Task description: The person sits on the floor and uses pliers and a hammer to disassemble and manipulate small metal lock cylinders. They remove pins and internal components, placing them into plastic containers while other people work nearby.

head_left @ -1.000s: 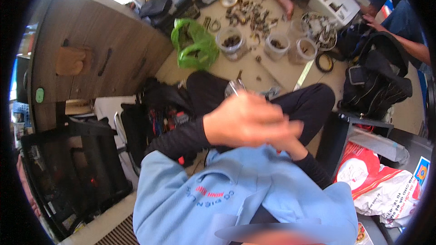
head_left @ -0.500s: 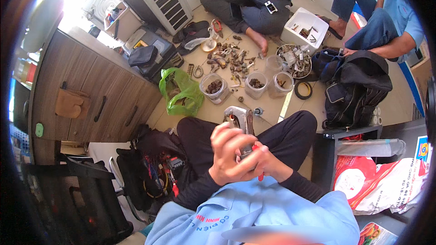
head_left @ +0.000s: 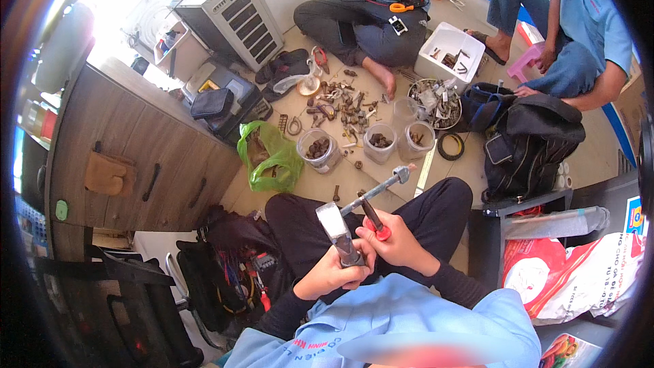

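1. Left hand (head_left: 332, 274) was clamped round the metal-headed tool (head_left: 332, 220), pale head pointing up and away.
2. Right hand (head_left: 402, 242) was closed on the red-and-black tool (head_left: 383, 234); hands just beside each other, above the lap (head_left: 436, 211).
3. Metal rod (head_left: 383, 185) slanted past the black end of that tool, its nut (head_left: 402, 174) at the far end (couldn't tell if it was gripped there).
4. Doing this well probably called for a firm right grip, with the rod kept from rolling.
5. Left fingers likely needed to sit low, clear of the heavy-looking head.
6. Plastic tubs (head_left: 319, 158) stood beyond the knees, so any swing needed to be short.
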Available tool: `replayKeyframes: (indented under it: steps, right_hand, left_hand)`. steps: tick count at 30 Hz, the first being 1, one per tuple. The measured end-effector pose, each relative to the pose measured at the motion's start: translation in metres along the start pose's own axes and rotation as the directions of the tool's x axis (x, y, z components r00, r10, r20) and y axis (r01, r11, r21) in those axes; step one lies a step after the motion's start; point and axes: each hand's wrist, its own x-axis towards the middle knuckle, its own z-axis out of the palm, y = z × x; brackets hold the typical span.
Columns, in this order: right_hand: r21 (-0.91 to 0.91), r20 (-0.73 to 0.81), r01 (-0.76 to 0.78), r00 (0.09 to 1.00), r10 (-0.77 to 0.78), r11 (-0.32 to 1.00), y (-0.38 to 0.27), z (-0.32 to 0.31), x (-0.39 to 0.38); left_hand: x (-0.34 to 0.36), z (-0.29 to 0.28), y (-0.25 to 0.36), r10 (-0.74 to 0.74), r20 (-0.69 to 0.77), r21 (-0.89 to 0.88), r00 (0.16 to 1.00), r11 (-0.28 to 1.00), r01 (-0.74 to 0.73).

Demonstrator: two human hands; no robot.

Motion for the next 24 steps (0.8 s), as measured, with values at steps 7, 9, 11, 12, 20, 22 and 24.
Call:
replayKeyframes:
  steps: [7, 9, 11, 12, 20, 22, 24]
  right_hand:
    - [0.136, 0.065, -0.049, 0.997, 0.04, 0.99, 0.009, -0.008, -0.011]
    - [0.25, 0.18, -0.122, 0.981, 0.078, 0.96, 0.006, -0.009, -0.015]
    - [0.329, 0.304, -0.211, 0.947, 0.108, 0.92, 0.0, -0.012, -0.023]
    - [0.369, 0.366, -0.259, 0.923, 0.117, 0.893, -0.001, -0.013, -0.025]
    - [0.167, 0.277, -0.186, 0.951, 0.135, 0.968, 0.014, -0.012, -0.033]
    - [-0.042, 0.19, -0.12, 0.974, 0.126, 0.992, 0.013, -0.012, -0.032]
    - [-0.174, 0.124, -0.085, 0.986, 0.107, 0.981, 0.004, -0.016, -0.03]
  left_hand:
    - [-0.001, 0.001, 0.024, 0.32, -0.176, 0.703, 0.931, 0.702, -0.109]
    - [-0.003, -0.01, 0.026, 0.5, -0.116, 0.882, 0.858, 0.449, -0.142]
    - [-0.004, -0.026, 0.033, 0.591, -0.031, 0.987, 0.806, 0.147, -0.071]
    - [-0.005, -0.031, 0.039, 0.622, -0.009, 1.0, 0.783, 0.005, 0.007]
    - [0.0, -0.045, 0.041, 0.383, -0.482, 0.321, 0.788, 0.914, -0.248]
    - [0.003, -0.05, 0.037, 0.266, -0.34, -0.267, 0.902, 0.892, -0.364]
    - [0.014, -0.056, 0.03, 0.301, -0.459, -0.399, 0.836, 0.77, -0.497]
